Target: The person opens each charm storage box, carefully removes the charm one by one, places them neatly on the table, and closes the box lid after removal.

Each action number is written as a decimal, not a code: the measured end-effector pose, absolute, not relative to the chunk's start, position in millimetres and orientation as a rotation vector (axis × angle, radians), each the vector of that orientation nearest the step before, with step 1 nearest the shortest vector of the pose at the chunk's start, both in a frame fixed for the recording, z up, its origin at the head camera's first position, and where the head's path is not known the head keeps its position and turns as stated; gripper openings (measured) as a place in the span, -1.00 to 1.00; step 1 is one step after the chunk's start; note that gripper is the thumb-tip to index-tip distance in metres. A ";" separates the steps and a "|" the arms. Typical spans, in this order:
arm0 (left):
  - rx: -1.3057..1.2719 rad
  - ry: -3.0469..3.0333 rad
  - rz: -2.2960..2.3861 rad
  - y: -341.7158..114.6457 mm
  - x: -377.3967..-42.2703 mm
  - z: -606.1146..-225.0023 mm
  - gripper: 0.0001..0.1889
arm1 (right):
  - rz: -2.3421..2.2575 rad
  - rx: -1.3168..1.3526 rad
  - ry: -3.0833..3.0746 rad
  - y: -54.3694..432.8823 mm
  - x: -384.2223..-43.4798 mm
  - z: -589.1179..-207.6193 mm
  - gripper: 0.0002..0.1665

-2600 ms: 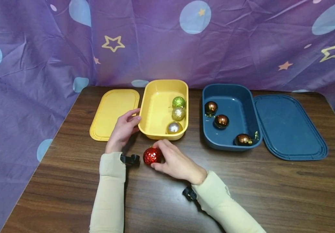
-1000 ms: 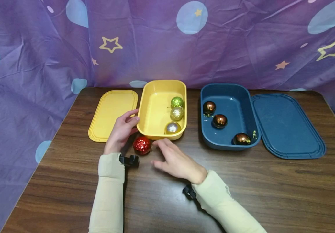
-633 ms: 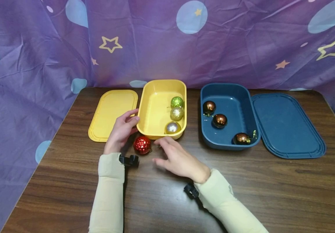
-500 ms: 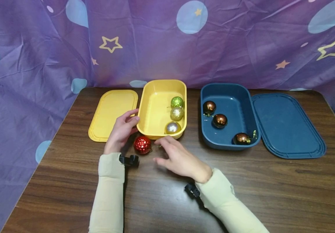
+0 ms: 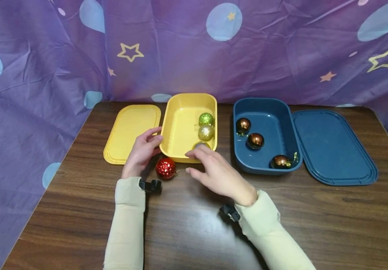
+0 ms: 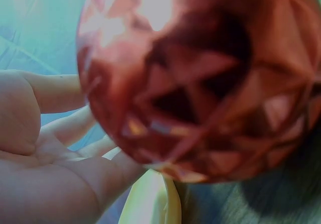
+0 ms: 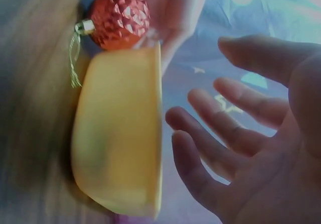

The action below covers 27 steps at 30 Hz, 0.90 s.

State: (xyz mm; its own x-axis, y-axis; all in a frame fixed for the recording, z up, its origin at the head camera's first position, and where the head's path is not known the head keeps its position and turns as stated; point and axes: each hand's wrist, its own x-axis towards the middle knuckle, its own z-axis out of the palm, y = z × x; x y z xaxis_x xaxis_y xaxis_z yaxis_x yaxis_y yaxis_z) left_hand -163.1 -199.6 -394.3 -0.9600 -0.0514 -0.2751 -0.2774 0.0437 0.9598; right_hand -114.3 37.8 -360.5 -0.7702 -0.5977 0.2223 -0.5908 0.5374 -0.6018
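A red faceted Christmas bauble (image 5: 165,168) with a gold cap and cord lies on the table, just in front of the yellow box (image 5: 177,155). My left hand (image 5: 143,150) rests at the box's left wall, fingers loosely extended; the bauble fills much of the left wrist view. Above the box's front rim hovers my right hand (image 5: 219,170), its fingers spread and slightly bent, nothing in its grasp. It partly hides a silver bauble (image 5: 201,144) inside. Behind that one sit a gold glitter bauble (image 5: 205,132) and a green glitter bauble (image 5: 205,119), along the right wall.
To the right stands a blue box (image 5: 268,170) with three brown shiny baubles (image 5: 255,141) inside. Its blue lid (image 5: 335,146) lies beside it on the right. A yellow lid (image 5: 133,131) is flat left of the yellow box. A purple cloth (image 5: 180,56) hangs behind the table.
My right hand has let go of the red bauble, which sits farther left and nearer the yellow box. The right hand has since risen toward the box's front rim. The left hand has stayed put.
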 end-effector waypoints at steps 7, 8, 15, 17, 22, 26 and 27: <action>-0.341 2.157 2.026 -199.7 -162.9 -393.9 -0.54 | -0.973 -1.016 2.861 41.5 -128.1 -354.8 -0.56; -0.341 2.158 2.025 -199.8 -162.9 -394.1 -0.54 | -0.947 -1.001 2.882 41.7 -129.8 -354.6 -0.56; -0.341 2.155 2.028 -200.3 -163.2 -394.9 -0.53 | -0.764 -0.838 2.975 37.5 -139.8 -355.8 -0.59; -0.342 2.152 2.029 -200.2 -163.1 -395.0 -0.53 | -0.732 -0.785 2.976 35.4 -141.8 -356.6 -0.60; -0.347 2.143 2.033 -199.7 -162.8 -394.6 -0.53 | -0.667 -0.711 2.966 31.1 -146.3 -355.6 -0.61; -0.352 2.140 2.034 -199.5 -162.8 -393.9 -0.53 | -0.619 -0.706 2.944 27.4 -151.8 -351.8 -0.59; -0.350 2.140 2.034 -199.4 -162.7 -393.8 -0.53 | -0.605 -0.703 2.934 26.4 -153.6 -350.6 -0.58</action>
State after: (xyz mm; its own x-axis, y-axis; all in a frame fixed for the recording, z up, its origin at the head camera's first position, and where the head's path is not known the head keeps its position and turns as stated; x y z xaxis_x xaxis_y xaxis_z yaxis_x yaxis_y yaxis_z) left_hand -162.7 -199.4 -393.8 -0.9583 -0.0539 -0.2805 -0.2829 0.0427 0.9582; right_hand -153.6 26.4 -350.6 -0.8936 -0.4480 0.0284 -0.4227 0.8185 -0.3891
